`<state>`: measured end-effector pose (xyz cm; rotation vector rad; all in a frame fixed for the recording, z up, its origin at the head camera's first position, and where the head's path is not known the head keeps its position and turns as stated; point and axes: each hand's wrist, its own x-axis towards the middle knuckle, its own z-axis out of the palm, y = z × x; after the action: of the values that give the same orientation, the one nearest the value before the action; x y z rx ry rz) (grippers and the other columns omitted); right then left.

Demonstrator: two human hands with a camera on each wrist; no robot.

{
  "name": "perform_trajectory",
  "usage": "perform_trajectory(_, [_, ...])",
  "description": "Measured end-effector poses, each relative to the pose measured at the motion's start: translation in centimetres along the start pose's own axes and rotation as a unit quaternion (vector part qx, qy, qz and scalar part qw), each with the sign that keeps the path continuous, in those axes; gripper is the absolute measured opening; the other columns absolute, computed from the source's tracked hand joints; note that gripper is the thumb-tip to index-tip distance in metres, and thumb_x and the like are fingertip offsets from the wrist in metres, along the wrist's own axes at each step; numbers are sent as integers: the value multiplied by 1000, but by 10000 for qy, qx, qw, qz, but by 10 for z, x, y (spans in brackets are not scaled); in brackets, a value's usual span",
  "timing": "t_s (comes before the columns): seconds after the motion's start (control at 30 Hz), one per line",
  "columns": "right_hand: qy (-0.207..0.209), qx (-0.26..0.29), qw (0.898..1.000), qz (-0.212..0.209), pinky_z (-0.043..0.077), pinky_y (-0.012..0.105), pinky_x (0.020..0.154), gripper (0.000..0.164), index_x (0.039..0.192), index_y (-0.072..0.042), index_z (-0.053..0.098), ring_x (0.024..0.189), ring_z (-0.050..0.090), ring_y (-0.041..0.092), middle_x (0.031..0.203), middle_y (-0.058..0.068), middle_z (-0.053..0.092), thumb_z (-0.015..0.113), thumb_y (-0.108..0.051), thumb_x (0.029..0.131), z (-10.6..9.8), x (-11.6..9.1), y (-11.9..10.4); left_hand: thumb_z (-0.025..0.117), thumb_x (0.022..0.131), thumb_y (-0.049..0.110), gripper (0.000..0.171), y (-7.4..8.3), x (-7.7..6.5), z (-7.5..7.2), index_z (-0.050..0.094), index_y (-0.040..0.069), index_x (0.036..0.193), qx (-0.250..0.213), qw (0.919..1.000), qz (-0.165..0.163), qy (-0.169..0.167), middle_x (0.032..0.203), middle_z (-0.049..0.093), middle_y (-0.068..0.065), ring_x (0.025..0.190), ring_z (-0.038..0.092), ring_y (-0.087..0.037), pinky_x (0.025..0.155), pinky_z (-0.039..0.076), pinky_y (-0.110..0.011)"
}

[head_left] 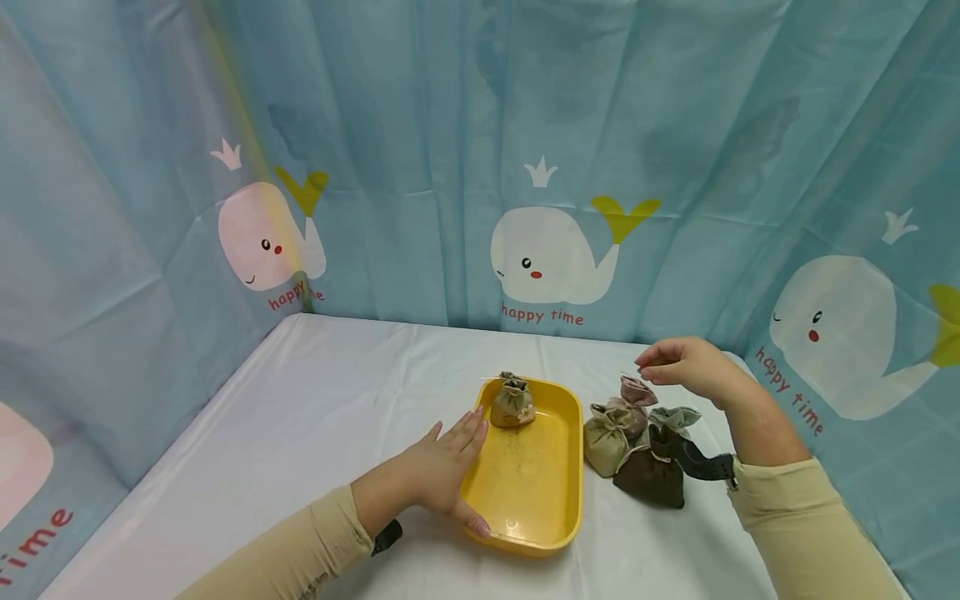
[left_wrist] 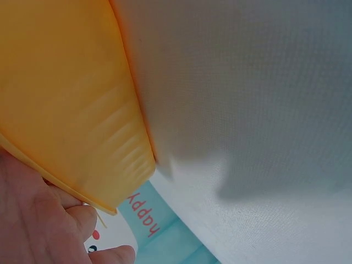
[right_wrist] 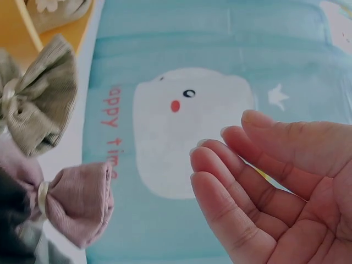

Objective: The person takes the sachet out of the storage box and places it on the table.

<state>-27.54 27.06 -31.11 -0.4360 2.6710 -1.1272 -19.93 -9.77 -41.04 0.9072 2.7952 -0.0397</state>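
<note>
A yellow plastic tray (head_left: 525,483) lies on the white table, and my left hand (head_left: 442,467) rests along its left rim with fingers spread. In the left wrist view the fingers touch the rim of the tray (left_wrist: 71,110) from outside. One olive drawstring pouch (head_left: 513,404) sits at the tray's far left corner. Right of the tray stand several more pouches: a khaki one (head_left: 609,442), a pink one (head_left: 636,396), a grey-green one (head_left: 675,417) and a dark brown one (head_left: 651,479). Above the pink pouch, my right hand (head_left: 693,367) hovers with loosely bent fingers, holding nothing.
A blue curtain (head_left: 420,167) printed with whales surrounds the table on the back and sides. White cloth covers the table (head_left: 315,400). Dark straps (head_left: 705,462) are on both wrists.
</note>
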Motion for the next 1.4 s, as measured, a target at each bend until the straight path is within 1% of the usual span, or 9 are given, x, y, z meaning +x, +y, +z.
perform_trajectory(0.13, [28, -16, 10000, -65, 48, 42, 85, 27, 108, 1, 62, 97, 59, 31, 101, 11, 65, 61, -17, 88, 3, 5, -7, 36, 48, 94, 136, 0, 0, 1, 1, 8, 147, 29, 10000, 8, 15, 153, -8, -12, 140, -3, -22, 106, 17, -54])
perform_trajectory(0.27, [-1, 111, 9999, -101, 49, 38, 83, 26, 109, 2, 61, 98, 59, 34, 101, 12, 65, 61, -13, 88, 7, 13, -11, 36, 47, 94, 137, 0, 0, 1, 2, 8, 147, 21, 10000, 15, 28, 153, -8, -12, 140, -3, -23, 106, 17, -54])
perform_trajectory(0.37, [-28, 185, 9998, -70, 50, 37, 83, 26, 109, 3, 61, 96, 60, 31, 103, 13, 64, 60, -12, 88, 10, 19, -14, 36, 48, 94, 136, 0, 0, 1, 2, 8, 147, 7, 10000, 21, 27, 153, -8, -12, 140, -2, -23, 106, 17, -54])
perform_trajectory(0.5, [-34, 194, 9998, -20, 49, 39, 84, 27, 110, 2, 61, 93, 61, 24, 107, 17, 62, 60, -14, 88, 15, 27, -19, 36, 48, 94, 136, -1, 1, 2, 2, 8, 147, 22, 10000, 30, 38, 153, -8, -12, 140, -1, -24, 106, 17, -54])
perform_trajectory(0.6, [-31, 168, 9999, 3, 49, 38, 85, 26, 110, 1, 62, 94, 61, 24, 108, 16, 62, 61, -14, 88, 20, 34, -22, 35, 47, 95, 137, -2, 2, 4, 2, 8, 147, 33, 10000, 22, 46, 153, -8, -12, 140, -1, -24, 106, 17, -55])
perform_trajectory(0.77, [17, 213, 9998, -29, 50, 35, 82, 25, 107, -1, 64, 94, 62, 24, 104, 12, 64, 63, -14, 87, 31, 45, -26, 37, 47, 94, 137, -2, 2, 5, 2, 8, 147, -13, 10000, -21, 33, 153, -9, -11, 140, -2, -23, 106, 16, -54])
perform_trajectory(0.97, [-123, 477, 9988, -69, 51, 33, 82, 23, 107, 1, 64, 96, 62, 26, 104, 13, 64, 62, -10, 87, 49, 57, -30, 37, 48, 94, 137, -2, 2, 4, 2, 8, 147, -30, 10000, -6, 60, 153, -8, -12, 140, 0, -24, 106, 17, -55])
perform_trajectory(1.13, [-192, 398, 9990, -115, 50, 34, 82, 20, 105, 0, 65, 98, 61, 30, 104, 14, 64, 61, -8, 87, 63, 67, -34, 38, 49, 93, 136, -2, 1, 4, 2, 7, 147, -19, 10000, 28, 94, 153, -8, -12, 140, -2, -23, 106, 17, -54])
perform_trajectory(1.4, [-227, 409, 9988, 135, 50, 36, 82, 15, 100, -6, 67, 91, 63, 21, 98, 8, 66, 63, -10, 86, 81, 77, -41, 39, 50, 93, 135, 0, 0, 2, 2, 7, 147, -22, 9999, 52, 101, 153, -7, -13, 140, 0, -24, 106, 18, -54])
